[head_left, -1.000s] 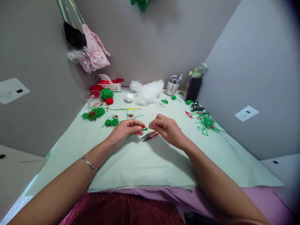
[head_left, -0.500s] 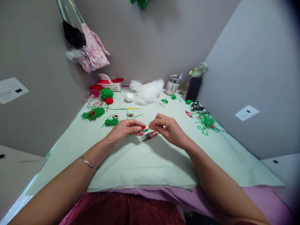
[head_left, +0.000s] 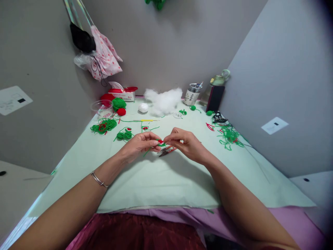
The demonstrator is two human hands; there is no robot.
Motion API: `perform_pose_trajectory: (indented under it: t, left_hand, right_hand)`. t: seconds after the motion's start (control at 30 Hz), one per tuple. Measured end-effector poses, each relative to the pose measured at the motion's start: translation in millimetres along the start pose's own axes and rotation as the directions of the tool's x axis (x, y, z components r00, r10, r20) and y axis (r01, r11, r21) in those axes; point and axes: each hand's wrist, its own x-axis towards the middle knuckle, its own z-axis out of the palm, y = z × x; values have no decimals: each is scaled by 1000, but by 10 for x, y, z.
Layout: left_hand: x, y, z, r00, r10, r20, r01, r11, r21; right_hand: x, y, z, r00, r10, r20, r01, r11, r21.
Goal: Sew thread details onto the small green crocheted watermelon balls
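A small red, white and green crocheted piece [head_left: 161, 142] is pinched between the thumb and fingers of my left hand [head_left: 142, 144]. A green yarn tail hangs from it below those fingers. My right hand [head_left: 183, 142] is closed in a pinch, its fingertips touching the right edge of the piece. Whatever lies between those fingertips is too small to make out. Under and behind my right hand, scissors with orange handles [head_left: 170, 149] lie on the table, partly covered. Two similar small red and green pieces [head_left: 145, 128] rest beyond my left hand.
White stuffing [head_left: 166, 101] and a white ball [head_left: 143, 108] sit at the back. A yellow crochet hook [head_left: 147, 120] lies mid-table. Green yarn [head_left: 104, 125] is heaped left, yarn scraps [head_left: 230, 135] right. A pen can [head_left: 192, 94], phone [head_left: 215, 99] and bottle [head_left: 219, 80] stand back right.
My right fingertips have come in slightly to the left, against the crocheted piece. The white bit that showed between my hands is now mostly hidden. My left hand keeps its hold.
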Motion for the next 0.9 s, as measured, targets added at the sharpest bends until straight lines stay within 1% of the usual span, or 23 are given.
perform_pose_trajectory:
  t: [0.2,0.33,0.53,0.67,0.7,0.77,0.83,0.9]
  left_hand:
    - [0,-9,-28,1000,-14,18,13,999,31]
    - [-4,4,-12,1000,-27,11,27,999,25]
    - [-2,-6,6,999,-40,11,41,999,-28]
    - [2,-24,27,998,-43,44,45,998,-53]
    - [3,-25,34,998,-41,47,44,997,-61]
    - [5,-22,45,999,-37,35,39,996,-75]
    - [5,-16,48,1000,-29,9,30,996,-86]
    - [4,-11,45,1000,-23,-7,22,996,-88]
  right_hand:
    - [-23,-10,-77,999,-9,53,10,1000,-20]
    - [-24,-24,-62,998,22,62,-22,1000,-2]
    - [0,-15,4,994,100,37,-104,988,111]
    - [9,-4,46,990,124,68,-137,964,229]
    - [10,1,56,990,122,67,-135,962,236]
    - [14,15,70,994,104,16,-106,978,180]
    - [18,35,72,995,68,-66,-64,996,63]
    - [20,57,66,994,40,-106,-44,999,-33]
